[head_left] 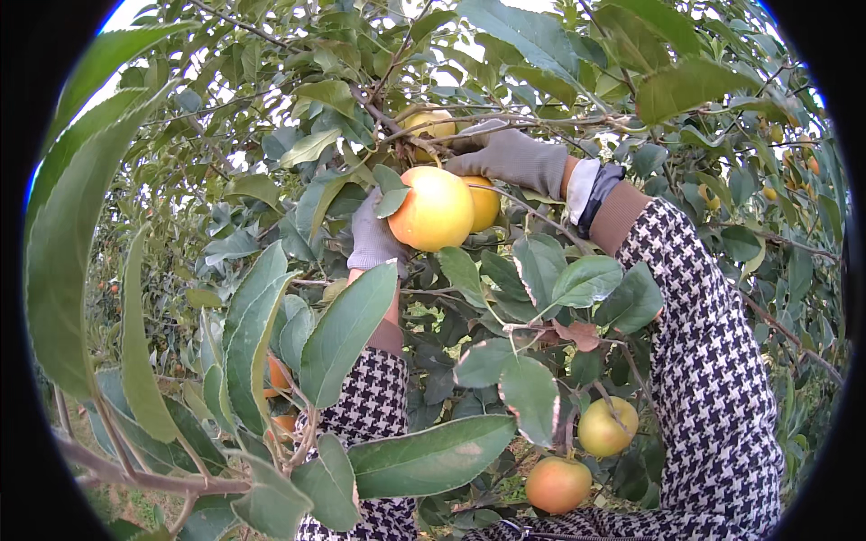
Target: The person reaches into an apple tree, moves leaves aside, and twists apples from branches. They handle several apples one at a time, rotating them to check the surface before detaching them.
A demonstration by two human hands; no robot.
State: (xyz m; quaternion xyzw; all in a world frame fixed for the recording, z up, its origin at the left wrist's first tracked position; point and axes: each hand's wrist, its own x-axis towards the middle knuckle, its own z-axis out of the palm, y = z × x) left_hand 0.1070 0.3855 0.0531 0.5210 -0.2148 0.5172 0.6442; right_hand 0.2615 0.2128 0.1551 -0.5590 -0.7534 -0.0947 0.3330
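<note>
A large yellow apple with a faint orange blush hangs at the upper middle. My left hand, in a grey glove, is up against its left and rear side; apple and leaves hide the fingers. From the right comes my right hand, also gloved in grey. Its fingers are bent and closed by the apple's stem, with their tips out of sight among branch and leaves. A second yellow apple shows behind the first. Just above the stem, a third apple sits partly behind a branch.
Lower right hang a yellow-green apple and an orange-red apple. Large leaves and a thick twig stand close at the lower left, partly covering my left forearm. A thin branch runs below my right hand.
</note>
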